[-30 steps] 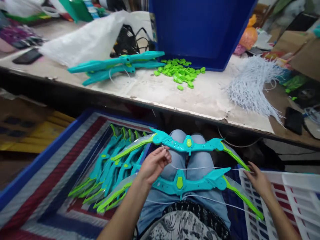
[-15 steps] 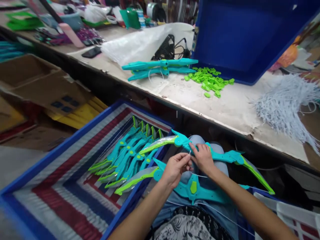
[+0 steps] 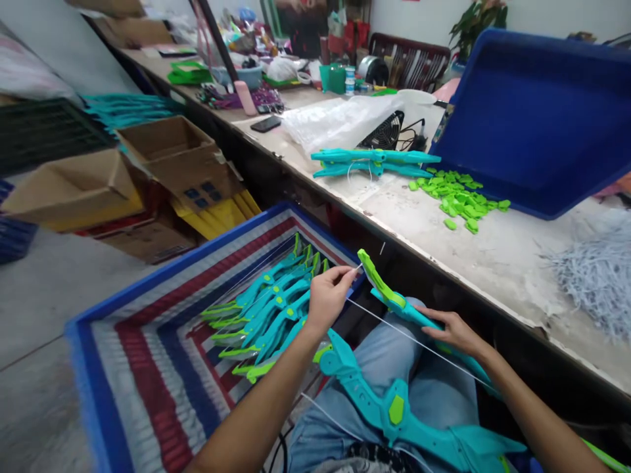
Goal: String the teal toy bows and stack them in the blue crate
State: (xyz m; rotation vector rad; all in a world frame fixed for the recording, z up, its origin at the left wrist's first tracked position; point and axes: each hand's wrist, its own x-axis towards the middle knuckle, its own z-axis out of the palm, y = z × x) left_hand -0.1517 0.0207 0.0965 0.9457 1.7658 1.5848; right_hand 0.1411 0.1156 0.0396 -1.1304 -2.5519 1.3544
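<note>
A turquoise toy bow [image 3: 428, 322] with a lime-green tip slants across my knees, and my right hand [image 3: 456, 334] is wrapped round its middle. Beside that green tip, my left hand [image 3: 329, 295] pinches the end of a white string [image 3: 394, 328]. The string runs back past my right forearm. A second toy bow [image 3: 365, 391], with a green hexagonal piece at its centre, lies across my lap nearer to me. Several finished-looking bows [image 3: 279, 299] rest side by side in the lined blue crate to the left.
The striped-lined blue crate [image 3: 81, 355] stands at my left. On the bench [image 3: 394, 217] are stacked bows [image 3: 374, 163], small green pieces [image 3: 463, 197], a tilted blue bin [image 3: 527, 125], white strings [image 3: 599, 276] and a phone [image 3: 266, 123]. Cardboard boxes [image 3: 172, 157] sit at far left.
My left hand has moved up and left to the bow's green tip with the string. My right hand has shifted right along the bow, which has turned. The view has swung left and up.
</note>
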